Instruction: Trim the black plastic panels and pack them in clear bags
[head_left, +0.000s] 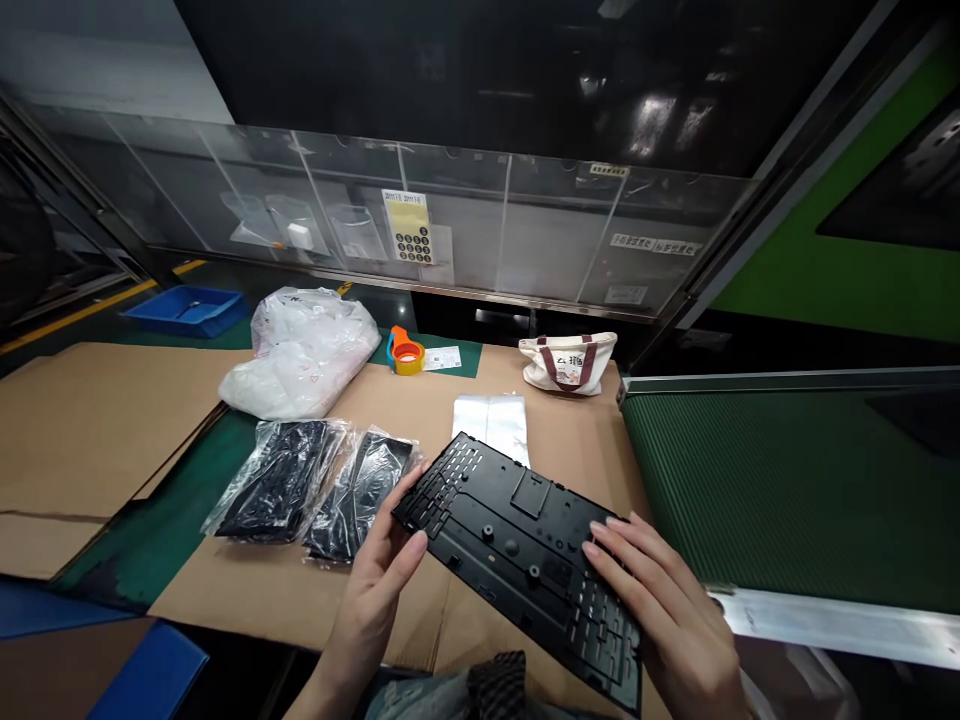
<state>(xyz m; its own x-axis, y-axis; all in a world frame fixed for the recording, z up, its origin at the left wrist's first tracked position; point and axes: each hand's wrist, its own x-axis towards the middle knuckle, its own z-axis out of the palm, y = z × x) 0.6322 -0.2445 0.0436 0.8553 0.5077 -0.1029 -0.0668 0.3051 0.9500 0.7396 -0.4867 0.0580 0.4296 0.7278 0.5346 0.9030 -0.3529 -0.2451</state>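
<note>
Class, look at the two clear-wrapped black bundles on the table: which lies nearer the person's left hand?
The right bundle in the picture, just beyond the left hand; the left bundle lies farther off, close to the white plastic bag.

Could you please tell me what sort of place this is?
Probably a factory workstation: a ribbed green conveyor belt on the right, bagged black parts, and a roll of tape.

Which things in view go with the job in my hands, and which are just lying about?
Likely with the job:
- black panel, held in your left hand and right hand
- bagged black parts, probably

Probably just lying about:
- cream tote bag
- blue tray

Unclear: orange tape dispenser.
</note>
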